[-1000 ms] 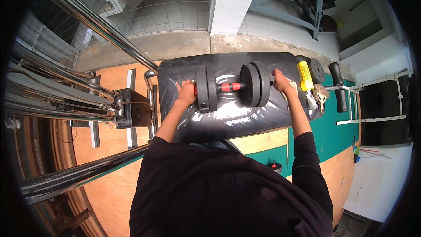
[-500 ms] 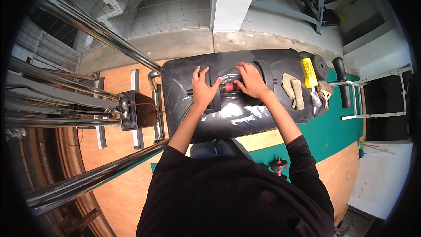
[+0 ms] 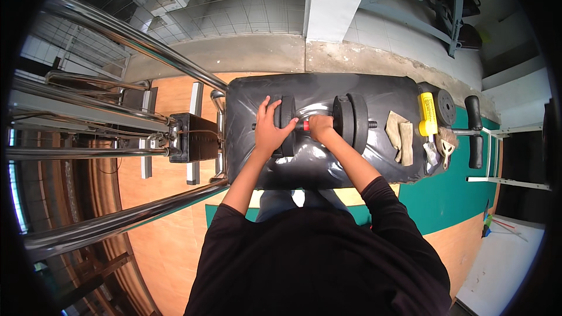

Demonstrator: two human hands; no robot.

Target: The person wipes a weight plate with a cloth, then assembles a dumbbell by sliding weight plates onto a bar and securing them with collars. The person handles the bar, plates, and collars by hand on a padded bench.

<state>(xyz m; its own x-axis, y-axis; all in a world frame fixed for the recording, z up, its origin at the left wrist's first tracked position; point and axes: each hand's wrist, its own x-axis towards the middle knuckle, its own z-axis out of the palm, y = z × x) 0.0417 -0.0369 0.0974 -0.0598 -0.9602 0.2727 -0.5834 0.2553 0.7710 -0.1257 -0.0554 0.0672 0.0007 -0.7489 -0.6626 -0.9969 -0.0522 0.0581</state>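
A dumbbell [image 3: 358,120] with black plates at both ends and a red part on its bar lies across the black padded bench [image 3: 246,169]. My left hand [image 3: 270,127] grips its left-hand plates, the thumb towards the bar and the fingers spread over the far side. Around the bar, close to the right-hand plates, my right hand [image 3: 321,127] is closed in a fist. The bar's red part shows just left of that fist; the rest of the grip is hidden by my fingers.
Beige gloves [image 3: 400,137], a yellow bottle [image 3: 428,114], a brush [image 3: 448,146] and a black weight plate [image 3: 445,107] sit at the bench's right end. Chrome rails [image 3: 140,213] and a black weight stack [image 3: 194,136] stand left. A green mat [image 3: 436,208] covers part of the wooden floor.
My right hand has moved from the inner side of the right plates to the bar and closed around it. My left hand stays at the left plates. The view has shifted slightly.
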